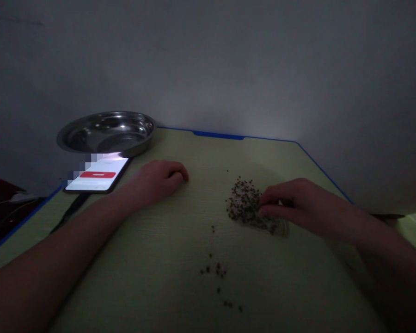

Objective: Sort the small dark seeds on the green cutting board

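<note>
Dark brown and off-white grains, mixed in one pile (244, 199), lie directly at the fingertips of the right hand (300, 203). Right fingers: thumb and forefinger brought near each other at the pile's edge, with a small gap behind the tips. Whether a grain sits between them, cannot tell; the tips are blurred against the heap. Just below the thumb, the pile's margin smears into a pale patch, nature undetermined.

Nearer the body than the right fingertips, and to their left: loose dark grains (218, 266) in a sparse scatter on the desk (173, 268), apart from the pile.

Left hand (159, 178), well to the left of the right fingers, rests on the desk; its fingers are curled inward, nothing visible in them.

Farther out, left of the left fingers: a phone (107, 166), screen lit, and beyond it a steel bowl (143, 144), contents not readable in this light.

Progress, by judgement: early. Roughly a dozen dark grains are separate from the pile. Most of the dark ones remain within it, mingled with the pale ones; the bulk of the handling appears undone.
</note>
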Action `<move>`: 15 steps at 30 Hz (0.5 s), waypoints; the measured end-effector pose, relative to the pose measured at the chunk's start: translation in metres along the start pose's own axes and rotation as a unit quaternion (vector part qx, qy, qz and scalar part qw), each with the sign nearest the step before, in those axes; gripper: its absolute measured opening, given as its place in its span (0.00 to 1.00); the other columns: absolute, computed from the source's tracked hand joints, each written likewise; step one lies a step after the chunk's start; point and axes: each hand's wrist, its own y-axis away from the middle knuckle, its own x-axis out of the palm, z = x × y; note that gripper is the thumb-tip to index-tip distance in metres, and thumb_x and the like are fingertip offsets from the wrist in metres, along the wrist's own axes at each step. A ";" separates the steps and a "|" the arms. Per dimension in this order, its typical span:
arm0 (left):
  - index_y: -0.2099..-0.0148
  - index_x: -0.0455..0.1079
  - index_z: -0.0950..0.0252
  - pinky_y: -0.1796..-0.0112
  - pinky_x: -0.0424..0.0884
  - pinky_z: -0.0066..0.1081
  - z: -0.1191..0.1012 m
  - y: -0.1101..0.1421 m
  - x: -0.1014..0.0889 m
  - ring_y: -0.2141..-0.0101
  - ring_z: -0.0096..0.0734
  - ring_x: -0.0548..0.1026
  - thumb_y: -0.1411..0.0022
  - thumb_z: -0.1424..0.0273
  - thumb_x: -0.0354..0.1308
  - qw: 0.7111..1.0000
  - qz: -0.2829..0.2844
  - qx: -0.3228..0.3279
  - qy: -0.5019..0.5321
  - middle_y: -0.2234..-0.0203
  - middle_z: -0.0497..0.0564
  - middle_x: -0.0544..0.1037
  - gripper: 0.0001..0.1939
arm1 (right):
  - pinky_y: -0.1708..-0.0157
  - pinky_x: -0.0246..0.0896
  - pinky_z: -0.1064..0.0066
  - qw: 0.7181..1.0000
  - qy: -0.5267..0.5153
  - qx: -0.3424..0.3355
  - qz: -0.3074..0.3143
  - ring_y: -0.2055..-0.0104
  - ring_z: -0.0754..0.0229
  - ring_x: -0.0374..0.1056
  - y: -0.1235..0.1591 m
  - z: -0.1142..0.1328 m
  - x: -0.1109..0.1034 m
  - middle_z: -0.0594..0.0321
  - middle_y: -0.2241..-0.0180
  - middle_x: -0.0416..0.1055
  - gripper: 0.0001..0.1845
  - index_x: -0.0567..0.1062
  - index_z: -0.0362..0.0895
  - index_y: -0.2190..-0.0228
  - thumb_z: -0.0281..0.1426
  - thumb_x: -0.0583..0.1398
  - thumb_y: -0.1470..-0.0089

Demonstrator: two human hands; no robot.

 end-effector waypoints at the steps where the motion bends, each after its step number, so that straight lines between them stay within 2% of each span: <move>1: 0.63 0.77 0.62 0.69 0.64 0.29 0.000 0.000 0.000 0.71 0.31 0.71 0.45 0.67 0.45 1.000 -0.001 0.001 0.000 0.77 0.47 0.77 0.18 | 0.75 0.54 0.73 1.000 -0.005 -0.002 -0.004 0.76 0.65 0.64 0.000 0.001 0.000 0.67 0.77 0.72 0.13 0.77 0.46 0.72 0.39 0.57 0.42; 8: 0.64 0.77 0.62 0.69 0.64 0.28 0.002 -0.002 0.000 0.72 0.31 0.71 0.45 0.67 0.45 1.000 -0.001 0.004 -0.008 0.77 0.47 0.77 0.18 | 0.76 0.53 0.74 0.999 -0.017 -0.045 0.006 0.77 0.67 0.63 -0.001 0.013 0.008 0.68 0.77 0.71 0.12 0.77 0.46 0.71 0.38 0.58 0.42; 15: 0.62 0.77 0.62 0.69 0.64 0.29 0.000 -0.001 0.000 0.70 0.32 0.72 0.45 0.67 0.45 1.000 0.005 -0.010 -0.008 0.75 0.48 0.77 0.18 | 0.76 0.50 0.72 0.997 0.054 -0.016 -0.047 0.76 0.64 0.63 -0.004 0.005 0.009 0.66 0.78 0.71 0.13 0.78 0.44 0.71 0.38 0.58 0.42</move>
